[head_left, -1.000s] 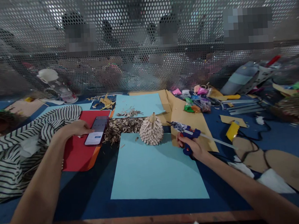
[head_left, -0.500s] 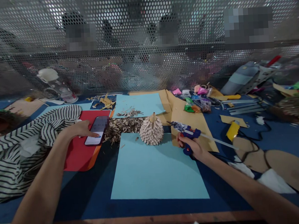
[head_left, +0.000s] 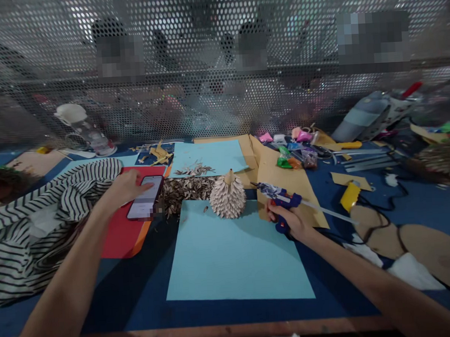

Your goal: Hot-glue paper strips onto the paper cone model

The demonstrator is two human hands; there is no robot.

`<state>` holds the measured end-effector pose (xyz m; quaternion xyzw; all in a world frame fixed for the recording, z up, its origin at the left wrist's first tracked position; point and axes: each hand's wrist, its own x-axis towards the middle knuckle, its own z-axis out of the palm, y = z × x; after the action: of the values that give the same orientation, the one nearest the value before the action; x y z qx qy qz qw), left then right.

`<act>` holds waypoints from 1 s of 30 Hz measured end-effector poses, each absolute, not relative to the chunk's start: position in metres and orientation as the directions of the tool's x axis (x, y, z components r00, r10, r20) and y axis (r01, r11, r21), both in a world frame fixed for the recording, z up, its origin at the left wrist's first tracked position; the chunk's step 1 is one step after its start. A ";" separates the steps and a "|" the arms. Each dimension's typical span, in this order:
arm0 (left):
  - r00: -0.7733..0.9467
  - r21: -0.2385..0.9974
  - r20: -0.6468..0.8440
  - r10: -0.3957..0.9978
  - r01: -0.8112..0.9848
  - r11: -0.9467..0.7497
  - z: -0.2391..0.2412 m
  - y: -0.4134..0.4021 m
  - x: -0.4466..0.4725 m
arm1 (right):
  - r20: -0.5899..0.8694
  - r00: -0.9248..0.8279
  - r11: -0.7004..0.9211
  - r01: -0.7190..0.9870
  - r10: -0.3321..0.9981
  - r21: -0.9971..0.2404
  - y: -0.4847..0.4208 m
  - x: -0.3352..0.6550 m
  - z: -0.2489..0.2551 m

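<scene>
My left hand (head_left: 125, 188) rests on a phone (head_left: 146, 203) that lies lit on a red sheet (head_left: 123, 234), fingers spread over its upper left part. My right hand (head_left: 291, 221) is wrapped round the handle of a blue glue gun (head_left: 281, 199), whose nozzle points left toward a beige cone of paper scales (head_left: 227, 196). The cone stands at the far edge of a light blue sheet (head_left: 233, 253). A heap of small cut paper scales (head_left: 183, 191) lies between the phone and the cone.
Striped cloth (head_left: 32, 224) lies at the left. Brown card sheets (head_left: 286, 178), a second blue sheet (head_left: 209, 156), coloured packets (head_left: 294, 155), a yellow tape piece (head_left: 349, 196), cardboard ovals (head_left: 421, 248) and cables fill the right. A perforated metal screen (head_left: 219, 63) closes the back, people behind it.
My left hand has shifted slightly up and right over the phone, whose screen now shows a lighter page. The right hand and glue gun have stayed put.
</scene>
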<state>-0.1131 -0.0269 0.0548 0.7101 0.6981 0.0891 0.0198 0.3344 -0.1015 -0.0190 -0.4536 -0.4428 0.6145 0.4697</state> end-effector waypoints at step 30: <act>0.486 0.025 0.302 0.820 0.856 -0.516 -0.002 -0.030 0.025 | -0.116 -0.123 -0.134 -0.148 0.986 -0.980 -0.103 0.331 -0.013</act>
<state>0.0253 -0.0305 -0.0022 0.8595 0.4876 0.1393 -0.0643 0.3312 -0.1031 -0.0127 -0.4608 -0.4547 0.5955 0.4757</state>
